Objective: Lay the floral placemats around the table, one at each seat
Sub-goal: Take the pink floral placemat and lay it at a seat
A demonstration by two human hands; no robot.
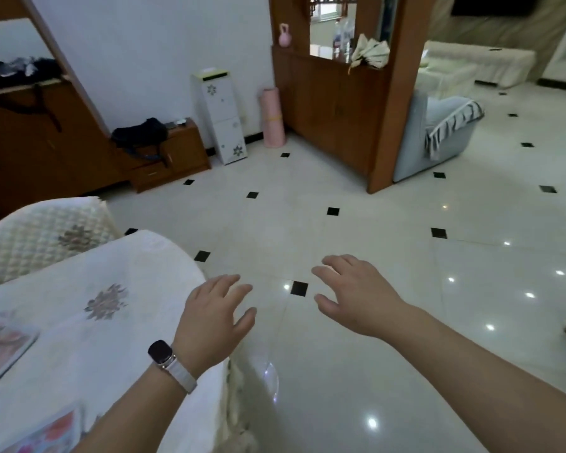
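Glossy white floor tiles (356, 371) with small black diamond insets fill the room, with bright spots of light on them. At the lower left stands the table (118, 338), covered in a white cloth embroidered with grey-brown flower motifs.

On the table's nearest part lies one floral placemat (46, 434), pink and red, partly cut off by the picture's edge. A second floral placemat (4, 348) lies flat on the table's left side, also only partly in view.

The left hand (209, 318) hovers over the table's right edge with fingers spread and relaxed, holding nothing. A dark square smartwatch on a white woven band (160, 352) sits on that wrist. The right hand (353, 295) is off the table, to its right over the floor, fingers apart and loosely bent, also holding nothing.

Just behind the table stands a chair with a cream quilted cover (46, 230). Farther beyond the table, against the wall, is a low brown wooden cabinet (177, 158) with a black bag (139, 134) on top. Beside it stand a narrow white drawer tower with flower decals (221, 119) and an upright pink rolled mat (272, 117). Well beyond the table's right side rises a brown wooden partition (340, 103), with a pale blue armchair (438, 132) behind it.
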